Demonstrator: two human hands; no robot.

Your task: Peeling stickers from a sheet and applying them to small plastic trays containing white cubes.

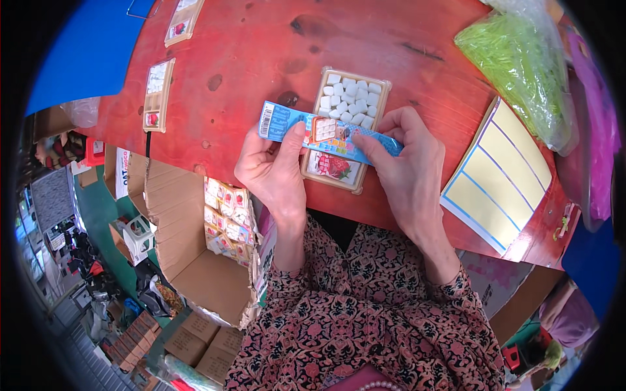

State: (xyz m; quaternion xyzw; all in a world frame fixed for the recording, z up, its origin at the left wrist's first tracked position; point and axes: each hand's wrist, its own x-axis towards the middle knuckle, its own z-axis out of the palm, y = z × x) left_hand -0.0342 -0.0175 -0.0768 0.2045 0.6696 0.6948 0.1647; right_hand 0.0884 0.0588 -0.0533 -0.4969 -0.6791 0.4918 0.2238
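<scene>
A flat blue printed cardboard sleeve is stretched between my two hands. My left hand is closed on its left end, the thumb lying on top. My right hand grips the right end, its thumb pressing on the print. Directly under the sleeve, a shallow beige tray rests on the red table. Its far part is filled with white pillow-shaped pieces. The near part holds a white packet with a strawberry picture. The sleeve hides the tray's middle.
Two similar trays lie at the far left of the red wooden table. At right are a clear bag of bright green strips and a yellow lined sheet. An open cardboard box with packed trays stands at lower left.
</scene>
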